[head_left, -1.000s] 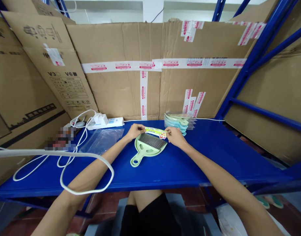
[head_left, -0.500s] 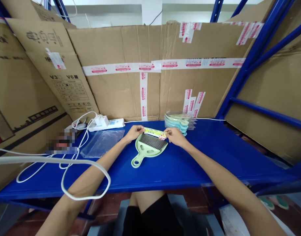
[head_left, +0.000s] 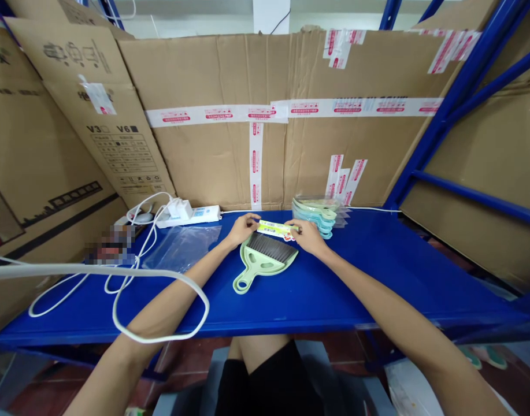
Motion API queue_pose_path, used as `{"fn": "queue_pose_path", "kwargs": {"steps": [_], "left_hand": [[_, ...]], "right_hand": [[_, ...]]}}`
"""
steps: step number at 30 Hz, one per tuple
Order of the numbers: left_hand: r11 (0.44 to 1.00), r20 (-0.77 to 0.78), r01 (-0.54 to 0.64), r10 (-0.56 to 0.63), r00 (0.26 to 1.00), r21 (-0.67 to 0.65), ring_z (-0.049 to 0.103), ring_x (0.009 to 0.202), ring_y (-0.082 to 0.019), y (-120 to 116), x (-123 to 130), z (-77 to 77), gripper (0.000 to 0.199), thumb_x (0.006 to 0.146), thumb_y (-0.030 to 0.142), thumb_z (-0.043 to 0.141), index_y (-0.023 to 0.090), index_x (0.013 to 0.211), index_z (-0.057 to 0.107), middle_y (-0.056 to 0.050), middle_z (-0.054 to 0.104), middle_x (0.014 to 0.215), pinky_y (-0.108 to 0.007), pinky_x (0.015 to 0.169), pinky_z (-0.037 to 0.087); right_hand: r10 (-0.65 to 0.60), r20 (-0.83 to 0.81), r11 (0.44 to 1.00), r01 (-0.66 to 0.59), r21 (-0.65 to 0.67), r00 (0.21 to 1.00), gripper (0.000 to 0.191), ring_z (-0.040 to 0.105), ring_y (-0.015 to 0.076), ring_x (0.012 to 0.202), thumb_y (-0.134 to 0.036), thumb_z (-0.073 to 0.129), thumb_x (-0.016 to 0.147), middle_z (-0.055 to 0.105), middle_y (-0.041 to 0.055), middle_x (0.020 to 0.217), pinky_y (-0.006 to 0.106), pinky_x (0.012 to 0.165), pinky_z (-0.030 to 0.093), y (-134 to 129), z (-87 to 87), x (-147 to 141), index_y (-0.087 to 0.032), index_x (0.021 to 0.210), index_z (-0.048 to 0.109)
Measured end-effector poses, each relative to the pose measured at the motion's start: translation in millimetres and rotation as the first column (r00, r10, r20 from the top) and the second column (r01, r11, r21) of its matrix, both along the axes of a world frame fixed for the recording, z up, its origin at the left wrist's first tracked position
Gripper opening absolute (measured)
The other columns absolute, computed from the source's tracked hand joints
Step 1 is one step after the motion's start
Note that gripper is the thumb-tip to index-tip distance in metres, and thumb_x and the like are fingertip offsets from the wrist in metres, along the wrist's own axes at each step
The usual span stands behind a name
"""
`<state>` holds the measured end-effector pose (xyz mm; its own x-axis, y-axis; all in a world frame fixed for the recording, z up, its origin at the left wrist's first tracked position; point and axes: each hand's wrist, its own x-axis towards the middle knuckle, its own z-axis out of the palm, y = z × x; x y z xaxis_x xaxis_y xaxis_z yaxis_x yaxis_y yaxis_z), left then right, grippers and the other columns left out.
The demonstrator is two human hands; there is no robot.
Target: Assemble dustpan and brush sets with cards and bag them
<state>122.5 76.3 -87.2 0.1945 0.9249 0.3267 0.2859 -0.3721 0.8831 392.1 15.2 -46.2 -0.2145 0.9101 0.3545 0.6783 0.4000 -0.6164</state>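
A light green dustpan (head_left: 261,267) with a grey-bristled brush (head_left: 271,248) nested in it lies on the blue table, its ring handle toward the front left. Along the bristle edge runs a yellow-and-white printed label strip (head_left: 275,230). My left hand (head_left: 244,229) pinches the strip's left end, and my right hand (head_left: 308,236) pinches its right end. Just behind my right hand is a stack of bagged green and blue dustpan sets (head_left: 317,215). A flat clear plastic bag (head_left: 182,247) lies left of my left hand.
On the blue table (head_left: 355,300), a white power strip (head_left: 199,215) with plugs sits at the back left. A white cable (head_left: 160,337) loops over my left forearm in the view. Cardboard panels (head_left: 195,75) wall the back, and blue frame posts (head_left: 436,130) stand at right.
The label strip's printed face looks tilted differently between my fingers, with more white showing. Both hands remain at its ends. The whole view has shifted slightly.
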Motion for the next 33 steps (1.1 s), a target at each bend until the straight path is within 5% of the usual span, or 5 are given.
{"fn": "queue_pose_path", "kwargs": {"steps": [7, 13, 23, 33], "left_hand": [[0.999, -0.051, 0.027, -0.025, 0.998, 0.026, 0.076, 0.085, -0.02, -2.3, 1.1, -0.5, 0.016, 0.082, 0.02, 0.073, 0.018, 0.098, 0.071, -0.004, 0.079, 0.084, -0.031, 0.083, 0.056], [0.999, -0.123, 0.042, -0.039, 0.992, 0.02, 0.076, 0.086, -0.023, -5.8, 0.1, 1.2, 0.008, 0.082, 0.019, 0.073, 0.018, 0.085, 0.08, -0.007, 0.082, 0.09, -0.034, 0.087, 0.058], [1.0, -0.132, 0.026, -0.024, 0.991, 0.016, 0.078, 0.096, -0.026, -10.3, -3.7, 4.6, 0.017, 0.084, 0.018, 0.073, 0.019, 0.095, 0.086, -0.009, 0.085, 0.107, -0.04, 0.097, 0.059], [0.999, -0.125, 0.04, -0.037, 0.991, 0.024, 0.078, 0.097, -0.025, -15.0, -4.6, 4.3, 0.02, 0.085, 0.017, 0.07, 0.017, 0.098, 0.085, -0.01, 0.085, 0.105, -0.039, 0.098, 0.059]], "right_hand": [[0.017, -0.048, 0.998, -0.02, -0.067, 0.999, 0.035, 0.066, 0.0176, 0.072, -0.006, 0.065, 0.079, 0.079, 0.0029, 0.081, 0.028, 0.08, 0.052, 3.0, -2.5, 4.5, -0.018, 0.105, 0.086], [0.03, -0.222, 0.968, -0.084, -0.235, 0.975, 0.038, 0.058, 0.0127, 0.046, -0.008, 0.064, 0.082, 0.069, -0.0019, 0.059, 0.022, 0.05, 0.048, 7.9, -8.7, 7.3, -0.014, 0.115, 0.082], [-0.022, -0.531, 0.906, -0.208, -0.368, 0.847, 0.026, 0.065, 0.0124, 0.053, -0.005, 0.074, 0.079, 0.077, 0.0045, 0.071, 0.022, 0.048, 0.06, 0.8, -4.4, 2.5, -0.011, 0.104, 0.079], [-0.052, -0.567, 0.836, -0.275, -0.475, 0.822, 0.025, 0.069, 0.0155, 0.051, -0.004, 0.08, 0.076, 0.078, 0.0082, 0.07, 0.026, 0.051, 0.065, -9.2, 0.5, -0.2, -0.009, 0.101, 0.078]]}}
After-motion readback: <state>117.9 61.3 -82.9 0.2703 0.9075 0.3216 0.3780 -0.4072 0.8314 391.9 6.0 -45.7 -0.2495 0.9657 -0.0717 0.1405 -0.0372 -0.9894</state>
